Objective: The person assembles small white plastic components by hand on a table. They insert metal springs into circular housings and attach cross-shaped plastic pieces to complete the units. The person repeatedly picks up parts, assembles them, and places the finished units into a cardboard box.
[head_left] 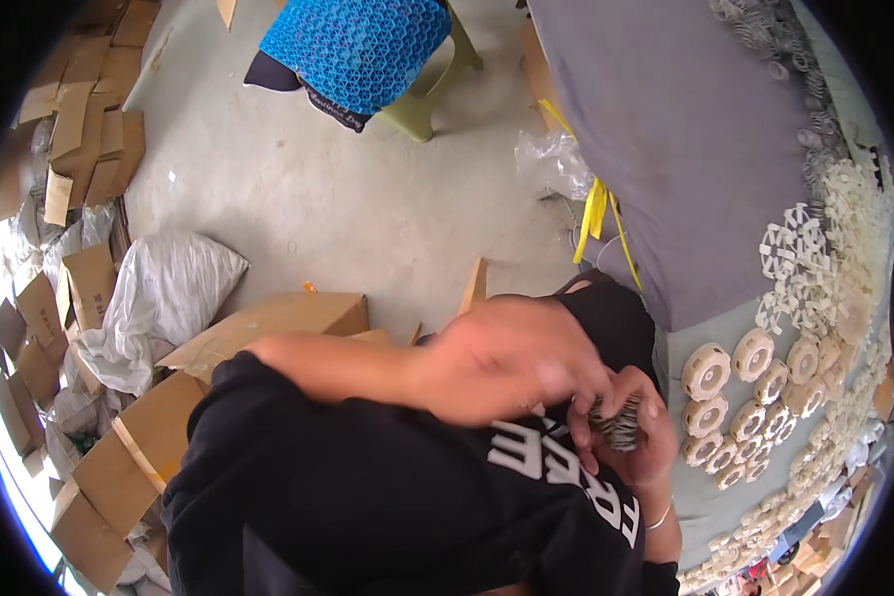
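Observation:
In front of my black shirt my two hands meet, right of centre. My right hand (654, 437) is closed round a small dark-grey ridged thing (621, 427) that looks like a coil spring. A thin light band circles that wrist. My left hand (512, 363) reaches across from the left, slightly blurred, its fingers bent and closed against the fingers of the right one. What its fingertips grip is hidden. To the right, on the cloth-covered table (690, 343), lie several round cream plastic parts (706, 372).
More cream plastic pieces (795, 263) and metal springs (822, 149) are spread along the table. On the floor stand cardboard boxes (164, 437) and a white sack (184, 283) at left. A green stool (412, 114) with a blue cushion (353, 50) is at the top. Yellow straps (593, 219) hang near the table edge.

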A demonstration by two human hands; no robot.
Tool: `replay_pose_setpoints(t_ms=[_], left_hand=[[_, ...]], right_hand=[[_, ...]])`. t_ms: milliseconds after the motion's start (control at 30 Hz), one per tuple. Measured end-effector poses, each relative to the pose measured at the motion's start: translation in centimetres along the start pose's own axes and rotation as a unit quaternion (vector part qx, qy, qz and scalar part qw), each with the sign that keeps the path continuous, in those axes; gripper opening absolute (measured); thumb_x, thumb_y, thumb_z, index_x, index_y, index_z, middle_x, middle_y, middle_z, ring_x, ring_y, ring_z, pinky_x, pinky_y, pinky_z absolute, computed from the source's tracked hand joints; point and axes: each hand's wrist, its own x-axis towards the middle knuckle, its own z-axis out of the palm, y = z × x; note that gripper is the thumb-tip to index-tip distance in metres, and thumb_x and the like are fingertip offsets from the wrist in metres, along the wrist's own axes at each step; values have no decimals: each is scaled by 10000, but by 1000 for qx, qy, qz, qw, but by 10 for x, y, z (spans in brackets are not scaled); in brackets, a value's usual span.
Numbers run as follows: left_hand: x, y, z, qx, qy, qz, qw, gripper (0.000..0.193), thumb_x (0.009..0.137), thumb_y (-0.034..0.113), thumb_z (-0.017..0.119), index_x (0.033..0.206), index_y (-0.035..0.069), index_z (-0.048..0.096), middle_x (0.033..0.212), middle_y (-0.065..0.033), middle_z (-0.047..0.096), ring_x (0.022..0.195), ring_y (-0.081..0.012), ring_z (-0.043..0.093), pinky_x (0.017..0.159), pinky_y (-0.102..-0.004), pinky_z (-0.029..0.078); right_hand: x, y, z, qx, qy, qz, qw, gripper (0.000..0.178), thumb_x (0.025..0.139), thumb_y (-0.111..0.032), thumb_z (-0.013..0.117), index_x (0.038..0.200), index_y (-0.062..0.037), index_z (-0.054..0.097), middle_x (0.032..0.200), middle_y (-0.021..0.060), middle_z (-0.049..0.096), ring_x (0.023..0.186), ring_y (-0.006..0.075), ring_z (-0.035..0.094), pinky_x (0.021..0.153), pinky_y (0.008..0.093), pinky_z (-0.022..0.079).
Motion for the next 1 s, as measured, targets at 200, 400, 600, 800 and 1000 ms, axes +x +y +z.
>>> replay_pose_setpoints(t_ms=[200,400,600,800,1000], left_hand=[[-111,-79,-97,241,244,-403,849,156,1010,91,652,1103,-12,725,1046,-114,754,947,-187,714,854,-343,569],[-89,-92,-54,178,120,-360,908,146,998,58,662,1109,-12,725,1042,-108,747,942,-195,704,856,-340,559],[-36,-74,-47,302,122,-108,939,134,946,-6,671,1057,4,748,951,-131,734,837,-229,707,783,-342,561],[96,-31,2,307,69,93,945,139,932,-25,674,1042,5,754,917,-127,722,794,-223,688,731,-322,547],[171,-46,72,336,-36,77,938,238,901,69,734,1138,44,727,1045,-125,707,890,-279,701,783,-388,566]], right_hand=[[10,-14,-1,40,3,-88,995,464,1009,-423,687,820,-7,599,966,231,612,729,236,660,441,257,504],[0,-92,1,-205,122,-234,943,297,992,-253,685,858,-17,565,932,205,603,667,156,564,432,264,448],[-10,-160,-37,-427,377,-268,777,179,993,-162,706,1059,5,695,964,73,663,766,141,598,608,261,513],[13,-193,-96,-715,384,-285,510,181,908,-174,744,1069,-90,741,1099,113,736,986,299,708,865,404,559],[65,-250,-123,-833,353,-75,419,220,862,-97,666,1046,-131,783,1098,145,765,1055,369,727,890,455,587]])
